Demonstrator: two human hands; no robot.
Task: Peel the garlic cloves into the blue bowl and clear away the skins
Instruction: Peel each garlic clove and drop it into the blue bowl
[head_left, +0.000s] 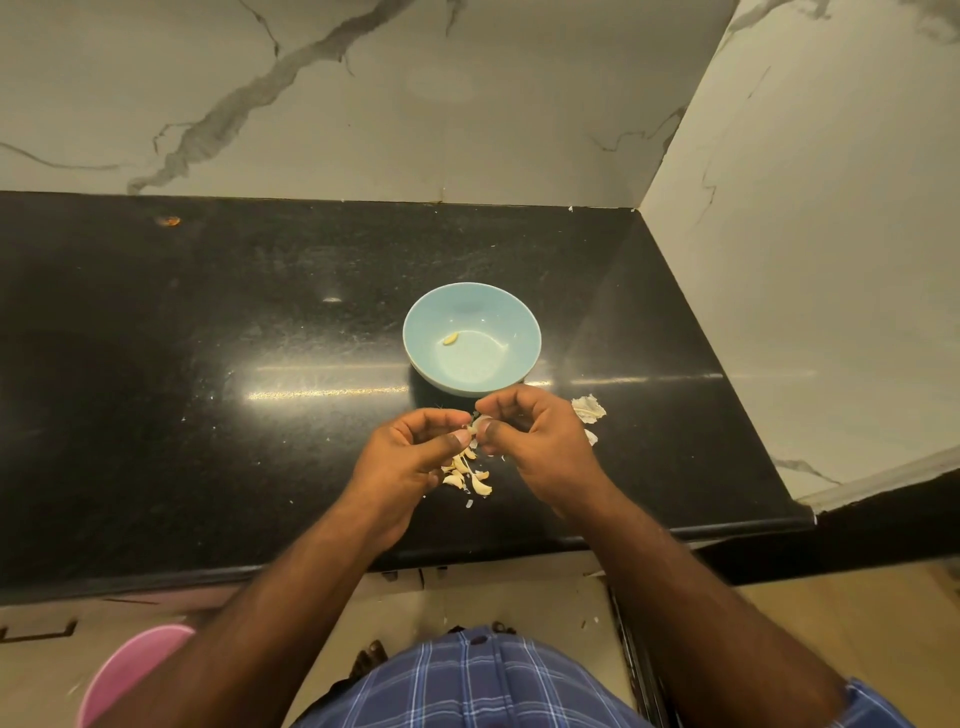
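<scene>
Both hands, left hand and right hand, pinch one garlic clove at frame centre, between their fingertips; its long axis is hidden.

"Did you see any words or numbers when I looked down?"

"No. I looked all over and I found nothing to read. The blue bowl had no name or mark on it. The black counter and the wall had no letters, numbers or signs either."
</scene>
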